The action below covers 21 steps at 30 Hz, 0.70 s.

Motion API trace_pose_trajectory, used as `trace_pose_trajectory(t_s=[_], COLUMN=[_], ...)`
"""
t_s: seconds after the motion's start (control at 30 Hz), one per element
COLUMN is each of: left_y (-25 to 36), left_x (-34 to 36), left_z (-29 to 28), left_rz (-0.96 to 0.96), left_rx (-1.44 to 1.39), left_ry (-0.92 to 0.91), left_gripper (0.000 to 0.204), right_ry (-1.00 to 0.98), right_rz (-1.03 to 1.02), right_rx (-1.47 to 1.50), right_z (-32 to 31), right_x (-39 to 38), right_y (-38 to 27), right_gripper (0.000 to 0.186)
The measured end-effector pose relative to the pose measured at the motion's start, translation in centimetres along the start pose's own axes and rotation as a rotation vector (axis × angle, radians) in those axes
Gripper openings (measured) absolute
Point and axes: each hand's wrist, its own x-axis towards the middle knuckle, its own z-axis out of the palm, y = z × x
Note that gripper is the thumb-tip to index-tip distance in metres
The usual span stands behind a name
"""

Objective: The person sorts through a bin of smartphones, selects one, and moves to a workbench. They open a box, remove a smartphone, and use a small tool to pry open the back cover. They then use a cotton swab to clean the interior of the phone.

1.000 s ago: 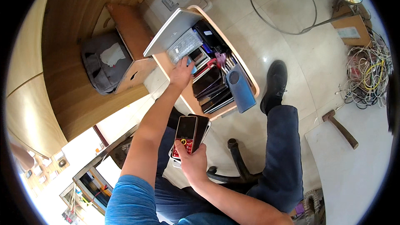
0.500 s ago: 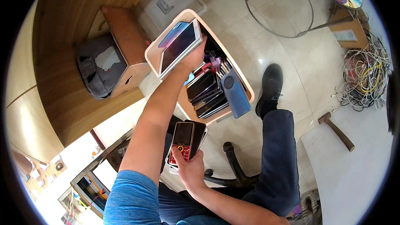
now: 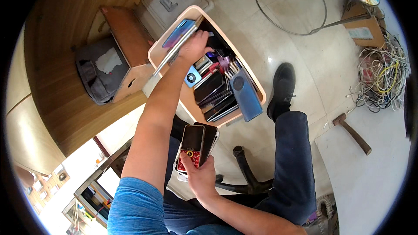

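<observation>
My left hand [image 3: 193,48] reaches into a cream bin [image 3: 256,79] packed with mobile phones. Its thumb stands apart from the fingers, whose tips are partly hidden among the phones. A thin white tablet [image 3: 171,54] shows nearly edge-on along the hand's left side and seems to lean against it. Beyond it, a blue-purple phone [image 3: 179,34] rests at the bin's left wall. Nearer me lie dark phones [image 3: 209,88] in a row, with a blue phone [image 3: 246,95] across the right corner. My right hand [image 3: 200,176] grips a stack: a red-and-black keypad phone [image 3: 192,143] over a black phone [image 3: 210,137] and something white-edged.
A wooden box [image 3: 133,78] with a grey bag [image 3: 102,69] stands left. Farther back lies a clear plastic lid [image 3: 167,0]. My shoe [image 3: 284,87] is right of the bin, a chair base [image 3: 246,172] nearer. A hammer [image 3: 352,134] and tangled cables [image 3: 383,78] lie right.
The tablet has tipped from screen-up to nearly edge-on, toward the left wall. My left hand has shifted slightly up and left, uncovering more phones. My right hand keeps its stack almost still.
</observation>
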Motion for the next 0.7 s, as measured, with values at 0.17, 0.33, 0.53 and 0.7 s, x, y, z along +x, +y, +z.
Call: trace_pose_trajectory(t_s=[0.17,0.33,0.53,0.7], left_y=[-1.4,-4.4,-6.9,-8.1], left_x=[0.4,0.3,1.4,-1.4], left_z=[0.6,0.7,-2.4,-3.6], left_rz=[0.108,0.209,0.306,0.422], left_rx=[0.199,0.125,0.055,0.141], left_ry=[0.001,0.104,-0.003,0.237], left_gripper=[0.04,0.021,0.033,0.035], right_ry=[0.0,-0.001,0.001,-0.021], right_rz=[0.031,0.039,0.006,-0.007], right_rx=[-0.034,0.007,0.015,0.043], right_z=[0.0,0.5,0.9,1.2], right_x=[-0.1,-0.2,0.3,0.1], right_y=[-0.1,-0.4,1.1,0.9], right_gripper=[0.055,0.054,0.054,0.055])
